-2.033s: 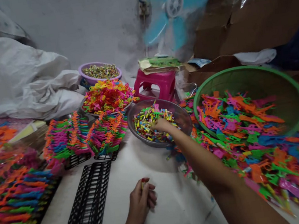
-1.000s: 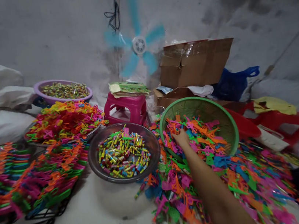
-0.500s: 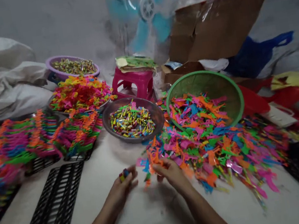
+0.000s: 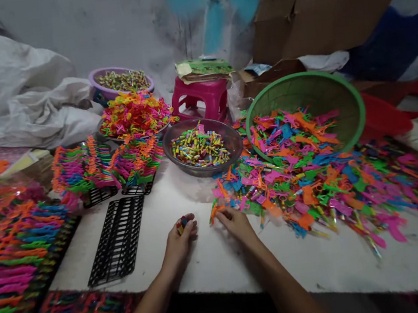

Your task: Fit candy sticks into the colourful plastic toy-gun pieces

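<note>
My left hand (image 4: 179, 239) is closed over the white table, with small coloured tubes (image 4: 182, 224) gripped between thumb and fingers. Just to its right, my right hand (image 4: 239, 226) pinches a small orange plastic piece (image 4: 215, 210) with some green at its end; its exact kind is too blurred to tell. Beyond that hand spreads a pile of bright plastic toy pieces (image 4: 275, 183), several shaped like little pistols. A dark bowl (image 4: 179, 167) of small coloured tubes (image 4: 202, 147) stands behind both hands.
A green basket (image 4: 358, 114) of plastic pieces leans at the right. Black slotted racks (image 4: 117, 239) lie left, near racks filled with coloured pieces (image 4: 24, 255). Behind are a purple basin (image 4: 97, 84), a pink stool (image 4: 200, 93), a cardboard box (image 4: 314, 17) and a turning fan (image 4: 216, 15).
The view has shifted, showing more of the table's front edge and left side. My right hand has drawn back from the pile with the orange piece. The left hand keeps its tubes.
</note>
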Demonstrator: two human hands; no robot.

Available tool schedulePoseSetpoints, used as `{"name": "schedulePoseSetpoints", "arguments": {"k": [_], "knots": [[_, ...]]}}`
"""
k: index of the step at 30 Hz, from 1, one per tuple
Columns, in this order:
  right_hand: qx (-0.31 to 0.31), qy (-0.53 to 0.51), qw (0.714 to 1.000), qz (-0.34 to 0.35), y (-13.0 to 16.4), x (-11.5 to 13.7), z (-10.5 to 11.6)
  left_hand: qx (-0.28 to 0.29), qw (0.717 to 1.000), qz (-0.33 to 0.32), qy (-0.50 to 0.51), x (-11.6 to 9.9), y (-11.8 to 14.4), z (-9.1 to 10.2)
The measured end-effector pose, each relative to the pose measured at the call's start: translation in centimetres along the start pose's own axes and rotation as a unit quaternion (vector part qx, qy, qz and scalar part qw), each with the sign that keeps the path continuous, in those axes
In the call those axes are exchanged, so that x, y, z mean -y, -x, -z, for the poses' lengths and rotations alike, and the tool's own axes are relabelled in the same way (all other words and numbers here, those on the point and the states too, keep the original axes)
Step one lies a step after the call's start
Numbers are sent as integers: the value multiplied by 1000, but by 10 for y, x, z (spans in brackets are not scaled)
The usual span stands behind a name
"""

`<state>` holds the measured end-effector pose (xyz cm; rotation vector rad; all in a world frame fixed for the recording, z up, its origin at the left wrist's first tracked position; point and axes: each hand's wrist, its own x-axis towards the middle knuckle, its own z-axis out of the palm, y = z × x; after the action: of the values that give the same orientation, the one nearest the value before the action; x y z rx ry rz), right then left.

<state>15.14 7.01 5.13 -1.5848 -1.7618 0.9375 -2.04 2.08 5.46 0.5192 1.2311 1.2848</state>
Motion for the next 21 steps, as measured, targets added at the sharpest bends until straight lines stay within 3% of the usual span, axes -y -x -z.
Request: {"name": "schedulePoseSetpoints", "arguments": {"k": [4, 8, 10, 12, 14, 16, 18, 21], "knots": [[-8, 61, 998, -8, 2, 7, -9, 44, 998, 33, 39, 6, -6, -16], [-15, 66, 996, 64, 4, 20, -19, 74, 993, 66, 63, 11, -6, -20], [5, -14, 997, 76, 8, 26, -21, 67, 993, 53, 79, 7, -3, -14], [53, -151, 986, 35, 13, 30, -21, 40, 995, 40, 80, 0, 2, -5], [98, -302, 948, -23, 19, 33, -21, 19, 997, 40, 68, -7, 9, 1], [114, -405, 906, -55, 24, 37, -21, 40, 996, 60, 60, -13, 18, 2], [109, -430, 894, -62, 29, 43, -20, 81, 993, 76, 47, -16, 26, -3], [96, -355, 929, -47, 35, 48, -14, 99, 993, 64, -3, -14, 36, -13]]}}
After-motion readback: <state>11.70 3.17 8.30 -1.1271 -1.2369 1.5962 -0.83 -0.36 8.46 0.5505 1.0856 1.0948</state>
